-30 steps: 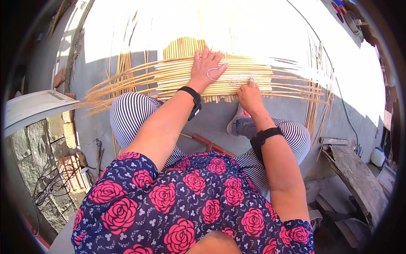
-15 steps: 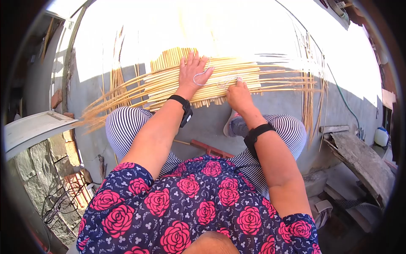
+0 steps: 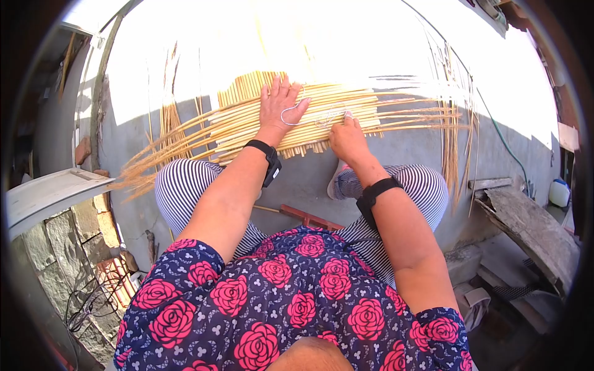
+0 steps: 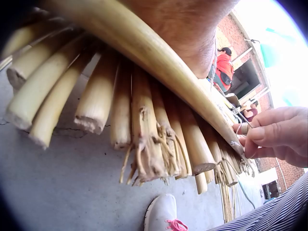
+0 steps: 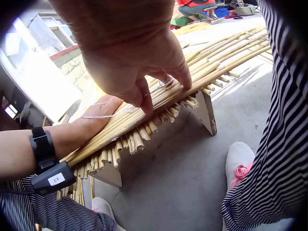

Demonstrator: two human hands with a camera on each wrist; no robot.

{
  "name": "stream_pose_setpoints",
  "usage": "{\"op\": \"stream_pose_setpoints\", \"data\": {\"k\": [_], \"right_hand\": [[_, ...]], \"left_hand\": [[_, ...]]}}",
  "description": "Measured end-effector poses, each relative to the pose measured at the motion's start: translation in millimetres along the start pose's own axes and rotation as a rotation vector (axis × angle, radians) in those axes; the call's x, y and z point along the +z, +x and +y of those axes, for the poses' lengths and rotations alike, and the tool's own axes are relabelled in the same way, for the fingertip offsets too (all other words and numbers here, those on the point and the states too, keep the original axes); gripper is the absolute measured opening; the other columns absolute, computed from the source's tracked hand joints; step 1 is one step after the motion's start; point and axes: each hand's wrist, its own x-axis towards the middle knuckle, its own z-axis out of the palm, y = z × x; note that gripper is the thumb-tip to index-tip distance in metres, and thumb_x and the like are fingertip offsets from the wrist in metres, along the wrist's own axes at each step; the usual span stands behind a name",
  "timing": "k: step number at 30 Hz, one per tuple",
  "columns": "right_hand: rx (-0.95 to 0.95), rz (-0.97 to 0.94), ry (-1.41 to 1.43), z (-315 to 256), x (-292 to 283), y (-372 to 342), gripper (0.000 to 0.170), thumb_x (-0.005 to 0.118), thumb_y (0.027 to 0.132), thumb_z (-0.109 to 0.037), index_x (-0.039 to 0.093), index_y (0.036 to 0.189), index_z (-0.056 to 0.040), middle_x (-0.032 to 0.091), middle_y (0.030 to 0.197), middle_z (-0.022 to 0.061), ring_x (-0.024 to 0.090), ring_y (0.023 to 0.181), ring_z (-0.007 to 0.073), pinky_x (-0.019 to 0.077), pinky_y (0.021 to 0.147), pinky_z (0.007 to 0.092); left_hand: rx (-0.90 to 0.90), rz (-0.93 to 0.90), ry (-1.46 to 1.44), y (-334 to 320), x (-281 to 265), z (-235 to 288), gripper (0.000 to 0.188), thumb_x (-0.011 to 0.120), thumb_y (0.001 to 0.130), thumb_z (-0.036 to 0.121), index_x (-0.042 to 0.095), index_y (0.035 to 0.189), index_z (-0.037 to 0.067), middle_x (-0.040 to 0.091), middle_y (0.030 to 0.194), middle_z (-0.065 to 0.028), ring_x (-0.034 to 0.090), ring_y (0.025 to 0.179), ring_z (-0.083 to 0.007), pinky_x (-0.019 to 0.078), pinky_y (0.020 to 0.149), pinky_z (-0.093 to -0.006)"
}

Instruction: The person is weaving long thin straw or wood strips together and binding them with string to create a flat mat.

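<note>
In the head view a layer of long pale plant stalks [image 3: 238,119] with brushy ends lies crosswise over a row of short cut stalks [image 4: 139,125]. My left hand [image 3: 281,112] rests flat on the long stalks, fingers straight and spread. White string [image 5: 103,116] loops past its thumb and runs to a tangle lying on the stalks. At the near edge, right of it, my right hand [image 3: 350,141] bends its fingers and pinches the string. A ring-like band [image 4: 244,128] circles one of its fingers. Its fingertips touch the front stalk in the right wrist view.
A low stand with pale side panels [image 5: 206,114] carries the stalks above the concrete floor. Loose stalks [image 3: 455,154] lean at both sides. A red bar [image 3: 306,216] lies between the feet. A person in red [image 4: 224,68] is in the background.
The head view has shifted, so the stalks and hands appear further left. The left hand stays flat on the stalks; the right hand stays at the near edge with only slight finger movement.
</note>
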Motion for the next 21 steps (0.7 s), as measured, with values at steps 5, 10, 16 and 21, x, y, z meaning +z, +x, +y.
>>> {"op": "stream_pose_setpoints", "data": {"k": [5,10,16,21], "right_hand": [[0.104,-0.198,0.278,6.0,-33.7,9.4,0.030,0.047,0.088,-0.018,0.066,0.096,0.0029,0.048,0.127,0.0324,0.045,0.122,0.0389,0.0345,0.104,0.0438],[0.208,0.198,0.188,25.1,-15.3,6.2,0.030,0.049,0.090,-0.021,0.065,0.095,0.0037,0.047,0.129,0.0296,0.046,0.120,0.0391,0.0376,0.101,0.0443],[0.255,0.202,0.305,50.0,-8.4,30.0,0.030,0.051,0.089,-0.024,0.065,0.098,0.0003,0.045,0.133,0.0279,0.047,0.119,0.0391,0.0377,0.101,0.0453],[0.293,0.159,0.302,58.7,-4.8,42.9,0.031,0.051,0.089,-0.028,0.067,0.100,-0.0038,0.050,0.132,0.0204,0.050,0.116,0.0381,0.0384,0.100,0.0449]], "left_hand": [[0.009,-0.001,0.009,-0.2,-1.5,-0.7,0.056,0.045,0.090,0.053,0.055,0.128,0.013,0.042,0.142,-0.0162,0.029,0.137,-0.0310,0.0182,0.111,-0.0511],[0.010,0.015,-0.006,-0.2,0.5,-1.3,0.056,0.046,0.090,0.053,0.055,0.127,0.012,0.043,0.141,-0.0165,0.030,0.136,-0.0314,0.0187,0.110,-0.0514],[0.013,0.014,0.004,0.0,-1.4,-1.4,0.056,0.047,0.090,0.052,0.055,0.127,0.011,0.047,0.137,-0.0156,0.031,0.136,-0.0314,0.0202,0.110,-0.0508],[0.012,0.018,-0.014,0.2,-2.3,-0.7,0.055,0.049,0.089,0.051,0.057,0.125,0.011,0.051,0.132,-0.0145,0.034,0.134,-0.0311,0.0213,0.109,-0.0507]]}}
